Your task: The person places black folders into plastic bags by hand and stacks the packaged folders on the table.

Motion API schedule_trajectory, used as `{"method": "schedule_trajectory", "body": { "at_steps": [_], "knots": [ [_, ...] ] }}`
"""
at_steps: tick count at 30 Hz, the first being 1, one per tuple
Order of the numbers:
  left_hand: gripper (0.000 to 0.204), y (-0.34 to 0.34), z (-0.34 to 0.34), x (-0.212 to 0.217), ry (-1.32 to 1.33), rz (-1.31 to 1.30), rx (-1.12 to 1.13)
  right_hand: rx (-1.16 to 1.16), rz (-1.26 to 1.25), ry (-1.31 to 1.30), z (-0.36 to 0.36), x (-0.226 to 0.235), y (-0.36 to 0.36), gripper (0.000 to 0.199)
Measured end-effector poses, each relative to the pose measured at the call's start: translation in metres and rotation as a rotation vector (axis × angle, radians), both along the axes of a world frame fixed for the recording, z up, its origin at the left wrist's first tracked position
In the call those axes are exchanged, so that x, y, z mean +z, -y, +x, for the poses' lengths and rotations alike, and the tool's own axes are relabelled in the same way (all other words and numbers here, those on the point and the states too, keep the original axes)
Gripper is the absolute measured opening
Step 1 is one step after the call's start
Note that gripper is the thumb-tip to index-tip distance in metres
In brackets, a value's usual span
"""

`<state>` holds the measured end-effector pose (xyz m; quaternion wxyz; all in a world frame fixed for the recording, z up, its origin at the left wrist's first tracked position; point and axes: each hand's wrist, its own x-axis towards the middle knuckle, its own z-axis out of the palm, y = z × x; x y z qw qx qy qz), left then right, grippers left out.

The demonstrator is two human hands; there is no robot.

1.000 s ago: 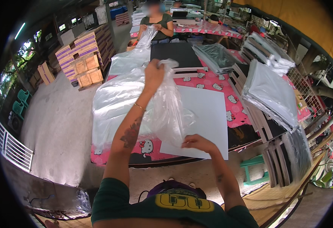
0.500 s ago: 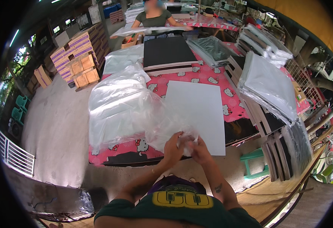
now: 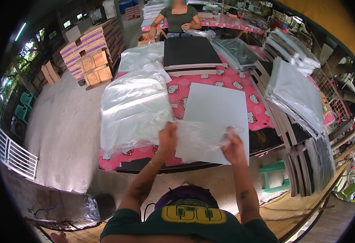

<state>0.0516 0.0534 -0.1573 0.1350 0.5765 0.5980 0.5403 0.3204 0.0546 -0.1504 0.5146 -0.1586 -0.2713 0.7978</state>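
Observation:
Stretched between my two hands is a clear plastic bag [image 3: 201, 133], low over the near half of a white board [image 3: 216, 101]. My left hand [image 3: 168, 138] is closed on one end of it, beside the board's left edge. On the other end, my right hand [image 3: 233, 146] pinches the plastic above the board's right side; its fingers are a little blurred. A thick pile of clear plastic bags [image 3: 135, 109] lies left of the board, on the pink patterned tablecloth [image 3: 177, 90].
A stack of black boards [image 3: 191, 52] stands beyond the white board. Plastic-wrapped boards [image 3: 294, 91] pile up on the right, above a green stool [image 3: 275, 177]. Across the table stands a person [image 3: 179, 20]. Boxes [image 3: 92, 48] are stacked at far left.
My hands have moved apart, pulling the bunched plastic out between them. The person opposite has lowered the wide plastic sheet they held out, and their hands are closer in.

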Motion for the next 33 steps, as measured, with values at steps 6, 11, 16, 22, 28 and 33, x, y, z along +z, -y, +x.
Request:
{"method": "schedule_trajectory", "body": {
  "at_steps": [6, 11, 16, 22, 28, 33],
  "knots": [
    [0.067, -0.010, -0.049, 0.081, -0.157, 0.046, -0.411, -0.020, 0.364, 0.666, 0.010, 0.056, -0.014, 0.035],
    [0.078, -0.001, 0.021, 0.123, -0.087, -0.385, -1.022, 0.031, 0.917, 0.982, -0.019, 0.119, 0.013, 0.044],
    [0.024, -0.009, -0.031, 0.132, 0.282, -0.344, -1.073, -0.559, 0.780, 1.714, 0.094, 0.060, -0.016, 0.037],
    [0.008, -0.034, -0.024, 0.101, -0.669, -0.049, -0.113, -0.373, 0.896, 1.384, 0.111, 0.120, -0.001, 0.045],
    [0.023, 0.003, 0.016, 0.162, -0.748, 0.282, 0.044, -1.472, 0.832, 1.909, 0.105, 0.152, 0.017, 0.056],
    [0.039, 0.032, -0.065, 0.064, -1.244, -0.143, -0.546, 0.353, 0.975, 1.982, 0.212, 0.026, 0.031, 0.028]
  ]
}}
